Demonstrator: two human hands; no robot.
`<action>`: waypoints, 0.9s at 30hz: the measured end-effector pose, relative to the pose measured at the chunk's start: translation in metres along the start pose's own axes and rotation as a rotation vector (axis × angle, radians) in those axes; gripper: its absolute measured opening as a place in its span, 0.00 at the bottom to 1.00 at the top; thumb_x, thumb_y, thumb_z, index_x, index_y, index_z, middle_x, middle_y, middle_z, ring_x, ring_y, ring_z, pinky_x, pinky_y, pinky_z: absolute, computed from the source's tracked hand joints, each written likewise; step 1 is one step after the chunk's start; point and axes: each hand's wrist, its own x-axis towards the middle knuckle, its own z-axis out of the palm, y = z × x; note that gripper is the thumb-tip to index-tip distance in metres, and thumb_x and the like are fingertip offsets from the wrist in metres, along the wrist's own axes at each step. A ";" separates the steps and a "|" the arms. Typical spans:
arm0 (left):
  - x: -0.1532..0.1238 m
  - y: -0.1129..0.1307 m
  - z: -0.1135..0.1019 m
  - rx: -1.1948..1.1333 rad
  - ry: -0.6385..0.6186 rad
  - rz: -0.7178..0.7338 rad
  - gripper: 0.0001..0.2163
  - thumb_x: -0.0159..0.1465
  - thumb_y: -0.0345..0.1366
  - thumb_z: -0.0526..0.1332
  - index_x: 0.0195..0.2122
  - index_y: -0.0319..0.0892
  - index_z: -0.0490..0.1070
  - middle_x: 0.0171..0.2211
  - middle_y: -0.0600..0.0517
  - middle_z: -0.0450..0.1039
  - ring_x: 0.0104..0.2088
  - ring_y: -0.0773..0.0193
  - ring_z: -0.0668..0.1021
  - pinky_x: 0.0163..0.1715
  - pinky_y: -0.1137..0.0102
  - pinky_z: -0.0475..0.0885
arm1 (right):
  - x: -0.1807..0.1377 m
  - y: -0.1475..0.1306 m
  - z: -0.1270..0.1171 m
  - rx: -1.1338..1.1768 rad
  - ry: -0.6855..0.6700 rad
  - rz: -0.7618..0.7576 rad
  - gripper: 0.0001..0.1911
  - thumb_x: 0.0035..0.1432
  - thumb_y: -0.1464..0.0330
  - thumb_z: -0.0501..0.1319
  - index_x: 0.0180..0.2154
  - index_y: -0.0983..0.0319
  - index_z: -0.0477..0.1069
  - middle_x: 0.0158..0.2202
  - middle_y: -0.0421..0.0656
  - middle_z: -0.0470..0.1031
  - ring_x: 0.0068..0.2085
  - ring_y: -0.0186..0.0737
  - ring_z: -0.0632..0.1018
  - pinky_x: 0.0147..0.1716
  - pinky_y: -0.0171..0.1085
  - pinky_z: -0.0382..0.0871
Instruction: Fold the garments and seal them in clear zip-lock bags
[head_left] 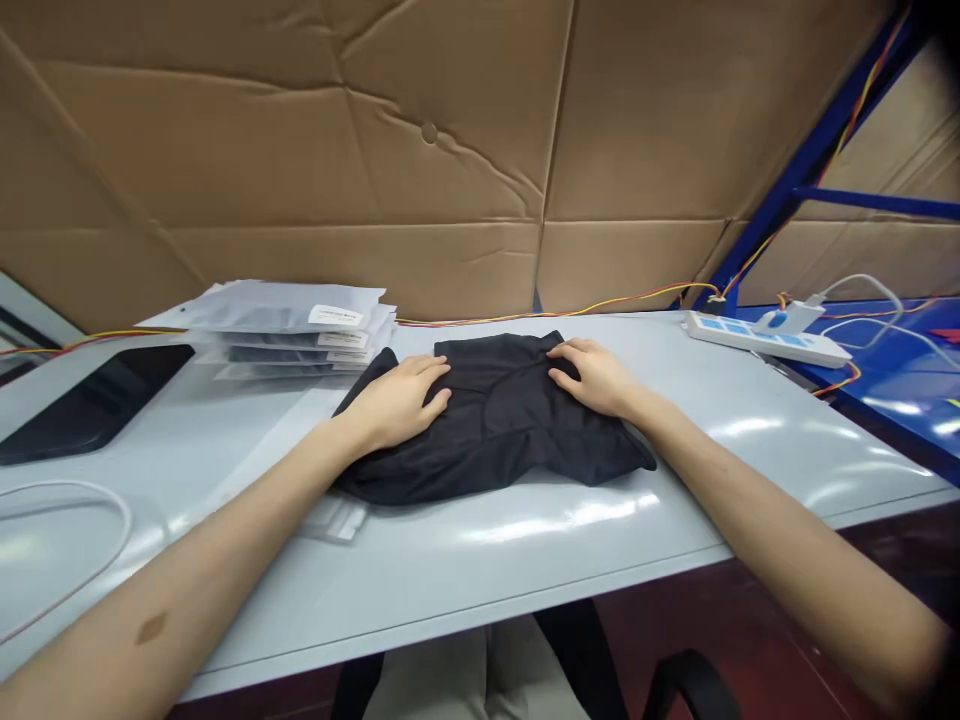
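head view | black folded garment (499, 430) pressed evenly by left hand (397, 400) and right hand (589, 378) | fingers (442, 368) spread flat, nothing gripped | grey packaging bags (289, 330) stacked left of garment

My left hand (397, 400) and right hand (592, 375) rest on the folded black cloth garment (495, 430), which lies on the pale grey tabletop (525, 570). Beyond it to the left sits a stack of flat grey plastic packets (292, 330), with a black rectangular tablet (90, 400) further left. A white plastic power strip (765, 338) lies far right, before a brown cardboard wall (450, 150).
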 end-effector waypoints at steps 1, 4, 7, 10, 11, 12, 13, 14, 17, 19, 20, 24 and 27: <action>-0.001 0.000 0.000 -0.009 0.001 -0.003 0.26 0.71 0.44 0.47 0.64 0.35 0.66 0.66 0.40 0.66 0.68 0.51 0.65 0.68 0.54 0.60 | 0.000 0.000 0.000 -0.007 0.000 -0.006 0.19 0.67 0.63 0.55 0.54 0.63 0.74 0.55 0.54 0.77 0.57 0.54 0.75 0.60 0.51 0.68; -0.002 -0.001 0.001 -0.018 0.007 -0.007 0.26 0.71 0.44 0.47 0.64 0.33 0.65 0.67 0.41 0.65 0.68 0.50 0.65 0.68 0.55 0.60 | -0.001 0.000 0.001 -0.030 -0.009 -0.014 0.20 0.68 0.61 0.55 0.55 0.62 0.74 0.56 0.53 0.77 0.58 0.55 0.75 0.60 0.53 0.69; -0.003 -0.002 0.002 -0.030 0.010 -0.009 0.27 0.72 0.44 0.46 0.65 0.32 0.65 0.68 0.42 0.64 0.68 0.49 0.64 0.69 0.56 0.59 | -0.002 0.000 0.000 -0.047 -0.031 -0.008 0.23 0.68 0.60 0.54 0.57 0.65 0.73 0.58 0.56 0.75 0.60 0.56 0.74 0.60 0.54 0.68; -0.002 -0.002 0.003 -0.048 -0.003 -0.020 0.27 0.71 0.44 0.47 0.65 0.33 0.65 0.69 0.40 0.62 0.70 0.50 0.62 0.69 0.55 0.57 | -0.003 -0.002 -0.002 -0.045 -0.049 0.001 0.25 0.69 0.59 0.53 0.59 0.65 0.72 0.60 0.56 0.74 0.60 0.57 0.73 0.61 0.54 0.67; -0.002 -0.002 0.003 -0.053 -0.010 -0.027 0.28 0.71 0.44 0.47 0.66 0.33 0.65 0.69 0.40 0.61 0.70 0.50 0.62 0.70 0.54 0.57 | -0.003 -0.003 -0.002 -0.045 -0.052 0.001 0.25 0.70 0.58 0.52 0.60 0.64 0.72 0.60 0.55 0.74 0.60 0.57 0.73 0.61 0.54 0.67; -0.002 -0.002 0.003 -0.057 -0.017 -0.033 0.28 0.71 0.44 0.47 0.66 0.33 0.64 0.70 0.40 0.60 0.71 0.50 0.61 0.70 0.54 0.56 | -0.003 -0.003 -0.002 -0.045 -0.055 0.004 0.25 0.70 0.57 0.52 0.60 0.62 0.72 0.59 0.54 0.74 0.60 0.57 0.73 0.60 0.54 0.67; -0.002 -0.002 0.004 -0.059 -0.022 -0.037 0.28 0.71 0.44 0.47 0.66 0.34 0.64 0.70 0.40 0.60 0.71 0.50 0.60 0.70 0.54 0.56 | -0.003 -0.004 -0.003 -0.048 -0.058 0.009 0.26 0.70 0.56 0.52 0.61 0.60 0.72 0.59 0.53 0.74 0.59 0.57 0.73 0.60 0.55 0.67; -0.002 -0.001 0.003 -0.061 -0.025 -0.040 0.28 0.71 0.44 0.47 0.67 0.34 0.64 0.70 0.40 0.59 0.71 0.49 0.60 0.70 0.53 0.56 | -0.003 -0.004 -0.003 -0.054 -0.061 0.018 0.26 0.70 0.55 0.52 0.61 0.59 0.72 0.59 0.53 0.73 0.59 0.58 0.73 0.59 0.56 0.67; -0.002 0.001 0.002 -0.068 -0.026 -0.055 0.28 0.70 0.45 0.47 0.67 0.34 0.63 0.70 0.41 0.60 0.70 0.49 0.61 0.69 0.53 0.57 | -0.003 -0.006 -0.004 -0.078 -0.071 0.063 0.28 0.70 0.52 0.51 0.61 0.58 0.72 0.58 0.54 0.73 0.57 0.60 0.72 0.59 0.58 0.66; -0.003 0.002 0.001 -0.068 -0.025 -0.069 0.28 0.70 0.45 0.47 0.66 0.34 0.64 0.69 0.41 0.61 0.70 0.49 0.62 0.69 0.54 0.58 | -0.003 -0.007 -0.005 -0.088 -0.081 0.092 0.28 0.70 0.52 0.50 0.61 0.59 0.72 0.58 0.54 0.72 0.57 0.61 0.72 0.59 0.58 0.66; -0.003 0.003 0.000 -0.067 -0.025 -0.073 0.28 0.70 0.45 0.47 0.66 0.33 0.64 0.69 0.41 0.61 0.69 0.50 0.63 0.69 0.54 0.59 | -0.003 -0.008 -0.005 -0.090 -0.087 0.102 0.29 0.70 0.51 0.49 0.61 0.59 0.72 0.58 0.54 0.72 0.57 0.61 0.72 0.59 0.58 0.65; -0.003 0.003 0.000 -0.062 -0.024 -0.079 0.29 0.70 0.45 0.47 0.67 0.32 0.63 0.69 0.40 0.62 0.69 0.51 0.63 0.69 0.56 0.58 | -0.003 -0.007 -0.004 -0.097 -0.108 0.120 0.31 0.70 0.50 0.48 0.62 0.61 0.71 0.59 0.55 0.71 0.58 0.61 0.71 0.59 0.57 0.65; -0.002 0.002 0.002 -0.061 -0.019 -0.085 0.29 0.70 0.45 0.48 0.66 0.33 0.64 0.68 0.41 0.63 0.69 0.51 0.63 0.69 0.57 0.58 | -0.002 -0.005 -0.003 -0.104 -0.115 0.116 0.31 0.70 0.50 0.48 0.62 0.61 0.71 0.59 0.54 0.71 0.58 0.60 0.71 0.60 0.55 0.65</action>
